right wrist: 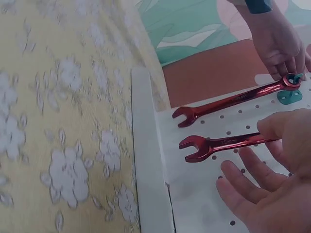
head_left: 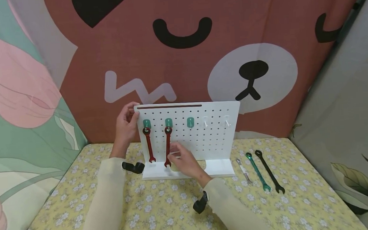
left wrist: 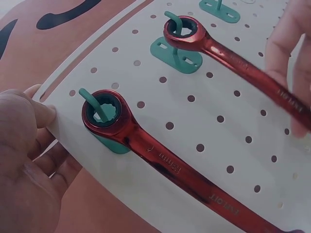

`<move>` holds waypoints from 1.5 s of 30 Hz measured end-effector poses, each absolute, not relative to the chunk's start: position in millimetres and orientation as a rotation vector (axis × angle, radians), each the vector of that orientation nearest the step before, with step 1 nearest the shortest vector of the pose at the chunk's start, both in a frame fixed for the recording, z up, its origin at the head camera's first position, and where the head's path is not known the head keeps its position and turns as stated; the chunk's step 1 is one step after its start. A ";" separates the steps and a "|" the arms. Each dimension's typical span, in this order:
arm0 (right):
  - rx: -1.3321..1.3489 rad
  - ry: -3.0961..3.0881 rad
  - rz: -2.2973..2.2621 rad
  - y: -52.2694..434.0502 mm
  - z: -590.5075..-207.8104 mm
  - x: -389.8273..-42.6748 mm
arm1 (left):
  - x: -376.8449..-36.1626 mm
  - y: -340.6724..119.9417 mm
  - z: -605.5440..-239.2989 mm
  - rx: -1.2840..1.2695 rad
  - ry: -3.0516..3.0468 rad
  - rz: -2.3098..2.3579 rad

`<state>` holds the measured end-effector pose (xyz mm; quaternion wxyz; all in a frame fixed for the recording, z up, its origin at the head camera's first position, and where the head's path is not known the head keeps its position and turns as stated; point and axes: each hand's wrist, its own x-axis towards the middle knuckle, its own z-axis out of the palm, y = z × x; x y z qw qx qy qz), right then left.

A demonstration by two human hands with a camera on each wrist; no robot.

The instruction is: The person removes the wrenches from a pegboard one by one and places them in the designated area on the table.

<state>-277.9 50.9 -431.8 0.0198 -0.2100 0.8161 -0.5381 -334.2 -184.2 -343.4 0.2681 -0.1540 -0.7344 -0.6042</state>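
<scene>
Two red wrenches [head_left: 148,144] hang on the pegboard's [head_left: 216,141] left hooks; three more lie at the desk's right edge. My left hand [head_left: 126,126] grips the board's edge, right hand [head_left: 186,161] relaxed, fingertips against the second wrench [head_left: 167,147]

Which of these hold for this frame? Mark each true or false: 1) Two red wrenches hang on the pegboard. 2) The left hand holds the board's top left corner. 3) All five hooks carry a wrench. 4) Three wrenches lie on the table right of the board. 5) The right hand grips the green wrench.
1) True: one red wrench and a second red wrench hang from green hooks on the pegboard.
2) True: the left hand holds that corner.
3) False: only two do; the third green hook and the two white hooks are bare.
4) True: a silver wrench, green wrench and black wrench.
5) False: the right hand is by the second red wrench, fingers relaxed.
</scene>
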 end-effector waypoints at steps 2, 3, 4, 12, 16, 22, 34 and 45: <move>-0.646 2.507 -1.700 50.6 -431.6 -277.1 | -334.0 -183.7 -343.4 -0.412 -1.983 -1.632; -0.651 2.496 -1.710 50.6 -431.7 -277.1 | -334.0 -183.4 -343.4 -0.409 -1.985 -1.628; -0.653 2.486 -1.722 50.7 -431.6 -276.6 | -334.2 -183.2 -343.4 -0.409 -1.983 -1.628; -0.574 2.359 -1.844 49.7 -430.8 -273.8 | -335.6 -184.3 -342.0 -0.426 -1.985 -1.618; -0.563 2.237 -1.926 47.4 -428.9 -271.2 | -333.5 -184.9 -339.2 -0.421 -1.981 -1.630; -0.529 2.121 -1.992 46.9 -424.1 -266.9 | -330.6 -182.8 -335.6 -0.417 -1.992 -1.627; -0.481 2.023 -2.053 50.6 -418.8 -262.6 | -333.2 -183.8 -340.9 -0.402 -1.995 -1.621; -0.549 1.985 -2.077 57.7 -413.1 -259.1 | -322.2 -179.2 -333.3 -0.408 -2.003 -1.648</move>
